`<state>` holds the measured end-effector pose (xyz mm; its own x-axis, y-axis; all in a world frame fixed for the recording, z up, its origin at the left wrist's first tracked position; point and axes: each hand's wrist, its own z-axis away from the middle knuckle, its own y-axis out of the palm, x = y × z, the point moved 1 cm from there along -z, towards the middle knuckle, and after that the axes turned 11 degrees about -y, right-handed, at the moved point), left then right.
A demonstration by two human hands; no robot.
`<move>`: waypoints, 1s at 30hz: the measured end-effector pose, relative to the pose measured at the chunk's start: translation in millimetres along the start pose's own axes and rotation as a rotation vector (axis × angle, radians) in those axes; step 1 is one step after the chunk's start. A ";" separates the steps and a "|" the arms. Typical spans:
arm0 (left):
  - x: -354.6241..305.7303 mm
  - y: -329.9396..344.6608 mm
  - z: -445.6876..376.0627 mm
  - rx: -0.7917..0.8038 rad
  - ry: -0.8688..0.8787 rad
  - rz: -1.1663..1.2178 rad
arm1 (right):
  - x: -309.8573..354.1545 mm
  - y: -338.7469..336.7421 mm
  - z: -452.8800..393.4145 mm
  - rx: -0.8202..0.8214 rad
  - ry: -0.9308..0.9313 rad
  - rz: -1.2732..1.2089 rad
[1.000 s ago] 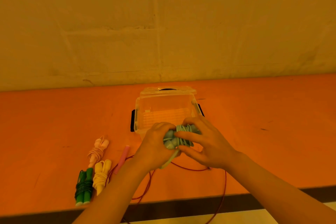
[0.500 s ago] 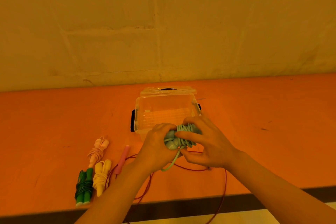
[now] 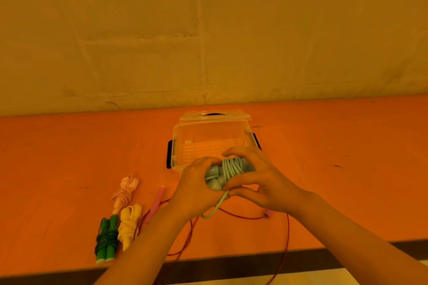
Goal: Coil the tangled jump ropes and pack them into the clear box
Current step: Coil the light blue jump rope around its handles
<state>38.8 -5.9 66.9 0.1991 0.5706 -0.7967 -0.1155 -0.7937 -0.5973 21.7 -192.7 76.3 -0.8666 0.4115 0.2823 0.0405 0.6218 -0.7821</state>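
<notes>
A pale blue-green jump rope (image 3: 228, 172) is bundled in front of the clear box (image 3: 209, 139). My left hand (image 3: 196, 188) grips the handle end of the bundle. My right hand (image 3: 261, 183) holds the wound cord and pinches a loose tail that hangs in a loop below. The box stands open on the orange table, its lid behind it. Coiled pink (image 3: 125, 191), yellow (image 3: 129, 223) and green (image 3: 106, 240) ropes lie at the left. A loose red rope (image 3: 243, 216) with pink handles (image 3: 157, 201) sprawls under my arms.
The orange table (image 3: 347, 169) ends at a dark front edge (image 3: 254, 261), and the red cord hangs over it. A plain wall rises right behind the box. The box has black latches on both sides.
The loose tail of the blue-green rope has become shorter as another turn went round the bundle. Both hands stay in front of the box.
</notes>
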 end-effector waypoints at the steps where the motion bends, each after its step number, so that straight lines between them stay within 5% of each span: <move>1: -0.4 -0.3 -0.2 0.005 0.000 0.005 | 0.6 1.1 0.5 0.003 0.008 0.003; 8: -0.6 -7.3 -0.2 0.064 -0.015 0.055 | 3.2 11.5 3.7 0.067 0.019 0.152; 14: -5.8 -4.2 4.5 0.098 -0.075 0.144 | 7.1 10.2 0.6 -0.071 0.052 0.071; 30: -2.4 -3.5 2.2 0.084 -0.015 0.019 | 16.6 -13.3 -9.5 -0.098 0.196 0.127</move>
<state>36.6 -4.1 70.8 0.1815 0.5594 -0.8088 -0.2004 -0.7842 -0.5873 11.5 -187.8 96.6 -0.7388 0.6060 0.2947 0.1995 0.6145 -0.7633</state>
